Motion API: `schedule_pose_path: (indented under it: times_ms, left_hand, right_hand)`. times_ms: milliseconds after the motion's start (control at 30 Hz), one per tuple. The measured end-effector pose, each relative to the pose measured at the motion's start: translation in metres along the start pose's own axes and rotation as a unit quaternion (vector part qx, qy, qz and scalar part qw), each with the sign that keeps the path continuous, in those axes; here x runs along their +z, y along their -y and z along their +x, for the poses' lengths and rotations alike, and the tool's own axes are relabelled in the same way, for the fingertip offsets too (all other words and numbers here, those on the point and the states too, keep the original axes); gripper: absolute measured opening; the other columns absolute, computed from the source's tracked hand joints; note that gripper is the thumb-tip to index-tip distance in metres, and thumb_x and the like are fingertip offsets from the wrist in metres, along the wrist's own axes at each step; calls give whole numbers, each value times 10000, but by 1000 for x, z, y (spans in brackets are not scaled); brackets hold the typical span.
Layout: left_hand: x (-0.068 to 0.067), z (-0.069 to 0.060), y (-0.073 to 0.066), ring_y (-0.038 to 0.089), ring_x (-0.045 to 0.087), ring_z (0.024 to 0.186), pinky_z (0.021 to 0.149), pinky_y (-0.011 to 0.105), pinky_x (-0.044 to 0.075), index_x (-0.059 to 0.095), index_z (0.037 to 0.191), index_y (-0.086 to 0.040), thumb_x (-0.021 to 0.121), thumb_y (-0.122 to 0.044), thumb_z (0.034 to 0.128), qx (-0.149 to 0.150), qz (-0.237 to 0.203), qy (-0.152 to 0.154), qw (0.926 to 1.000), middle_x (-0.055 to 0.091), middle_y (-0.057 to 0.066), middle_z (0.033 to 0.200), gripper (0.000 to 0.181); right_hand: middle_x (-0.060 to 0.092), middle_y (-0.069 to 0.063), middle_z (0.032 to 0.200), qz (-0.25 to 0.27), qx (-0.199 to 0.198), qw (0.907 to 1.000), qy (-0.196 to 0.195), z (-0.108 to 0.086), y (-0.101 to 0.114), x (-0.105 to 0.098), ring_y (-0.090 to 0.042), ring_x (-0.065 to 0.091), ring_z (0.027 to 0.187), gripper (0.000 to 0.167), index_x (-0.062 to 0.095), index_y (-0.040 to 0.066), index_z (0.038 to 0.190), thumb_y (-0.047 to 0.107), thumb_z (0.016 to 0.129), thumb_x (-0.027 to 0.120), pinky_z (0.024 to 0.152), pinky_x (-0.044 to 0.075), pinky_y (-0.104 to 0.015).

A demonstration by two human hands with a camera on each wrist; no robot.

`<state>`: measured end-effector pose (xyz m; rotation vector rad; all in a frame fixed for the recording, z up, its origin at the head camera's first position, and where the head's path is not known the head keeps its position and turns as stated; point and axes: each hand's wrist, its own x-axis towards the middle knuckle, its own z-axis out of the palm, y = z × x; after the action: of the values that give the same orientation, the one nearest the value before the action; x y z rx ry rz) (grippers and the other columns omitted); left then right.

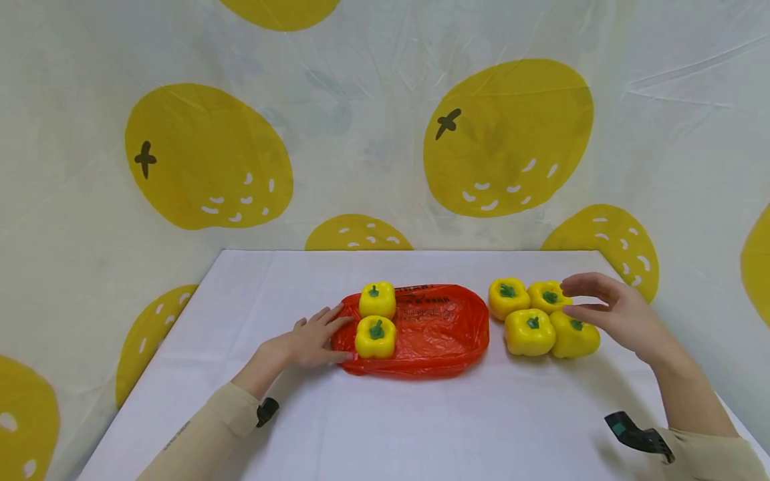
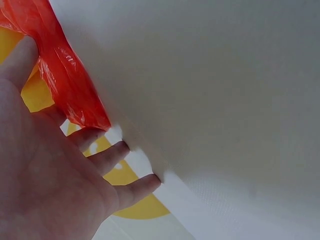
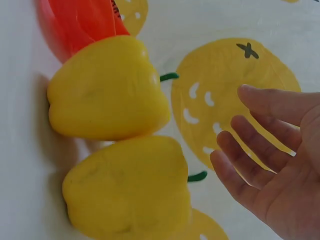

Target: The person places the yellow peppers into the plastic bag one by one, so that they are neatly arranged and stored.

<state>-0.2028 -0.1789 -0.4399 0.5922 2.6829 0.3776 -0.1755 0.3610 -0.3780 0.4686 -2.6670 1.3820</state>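
Observation:
Two yellow peppers (image 1: 375, 337) stand one behind the other on the left part of a flat red plastic bag (image 1: 442, 327). My left hand (image 1: 309, 341) rests at the bag's left edge, fingers spread; in the left wrist view the fingertips of this hand (image 2: 60, 165) touch the red bag (image 2: 75, 85) and the table. Several yellow peppers (image 1: 529, 332) sit grouped right of the bag. My right hand (image 1: 625, 314) is over the right side of that group, thumb and fingers apart, holding nothing. The right wrist view shows the hand (image 3: 280, 165) beside two peppers (image 3: 130, 185), not touching them.
A white-covered table (image 1: 397, 427) carries everything. Behind it and at its sides hangs a pale cloth (image 1: 361, 167) printed with big yellow fruit. Dark bands sit at both wrists, by the beige sleeves (image 1: 204, 427).

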Motion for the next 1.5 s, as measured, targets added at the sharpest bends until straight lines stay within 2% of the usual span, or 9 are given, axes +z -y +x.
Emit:
schedule_pose_path:
  times_ms: [333, 533, 633, 767, 833, 900, 1067, 1167, 1500]
  left_hand:
    - [1, 2, 1, 401, 143, 1537, 1147, 725, 165, 358, 1609, -219, 666, -615, 908, -60, -11, 14, 10000, 173, 98, 1701, 861]
    - [2, 3, 2, 398, 139, 1539, 1150, 723, 162, 354, 1611, -228, 659, -626, 908, -71, -5, 25, 10000, 168, 92, 1703, 864]
    - [3, 4, 3, 396, 143, 1538, 1148, 724, 166, 351, 1613, -229, 658, -626, 909, -68, 32, 30, 10000, 165, 91, 1704, 864]
    - [3, 4, 3, 387, 142, 1539, 1150, 719, 172, 345, 1616, -230, 659, -618, 913, -62, 91, 25, 9999, 155, 83, 1706, 863]
    - [2, 4, 2, 385, 139, 1540, 1152, 716, 171, 340, 1618, -229, 657, -618, 914, -71, 103, 39, 9999, 151, 81, 1708, 864]
    - [2, 3, 2, 396, 148, 1536, 1145, 724, 177, 348, 1614, -219, 663, -614, 912, -56, 92, 32, 9999, 161, 93, 1704, 865]
    - [1, 3, 1, 398, 147, 1536, 1143, 729, 173, 348, 1614, -219, 662, -617, 910, -53, 68, 33, 10000, 165, 95, 1703, 868]
    - [1, 3, 1, 386, 137, 1541, 1152, 719, 164, 339, 1619, -229, 657, -618, 913, -60, 74, 29, 10000, 153, 81, 1707, 866]
    - [2, 1, 1, 393, 146, 1538, 1149, 722, 167, 350, 1614, -219, 656, -623, 912, -27, 21, -1, 10000, 165, 91, 1704, 865]
  right_hand:
    - [582, 233, 1154, -451, 544, 9975, -93, -11, -9, -11, 85, 640, 935, 481, 533, -7, 1365, 158, 966, 745, 773, 493, -83]
    - [554, 12, 1270, -750, 834, 9937, 41, -15, -14, -10, 144, 578, 931, 532, 522, 21, 1402, 245, 972, 743, 752, 475, -90]
    - [545, -107, 1330, -894, 873, 9920, 177, -17, -16, -11, 148, 517, 996, 534, 511, 22, 1417, 266, 990, 718, 756, 443, -105]
    - [508, -219, 1421, -983, 970, 9892, 500, -18, -17, -11, -166, 502, 1237, 578, 451, 12, 1467, 300, 1017, 672, 864, 457, -272]
    - [475, -262, 1458, -924, 1034, 9881, 669, -18, -17, -10, -361, 460, 1292, 610, 415, -1, 1489, 307, 1023, 659, 922, 478, -420]
    - [445, -291, 1478, -868, 1070, 9873, 791, -18, -18, -10, -461, 422, 1306, 631, 390, -16, 1500, 304, 1024, 653, 931, 480, -535]
    - [433, -309, 1481, -845, 1029, 9874, 859, -18, -19, -9, -488, 418, 1306, 652, 383, -34, 1500, 285, 1011, 673, 962, 461, -643]
    - [421, -313, 1489, -734, 1009, 9880, 905, -18, -20, -8, -509, 398, 1317, 660, 383, -38, 1500, 265, 1000, 690, 966, 400, -736]
    - [397, -281, 1524, -643, 889, 9880, 1086, -20, -28, -7, -562, 330, 1359, 644, 407, -12, 1493, 220, 978, 718, 950, 337, -790]
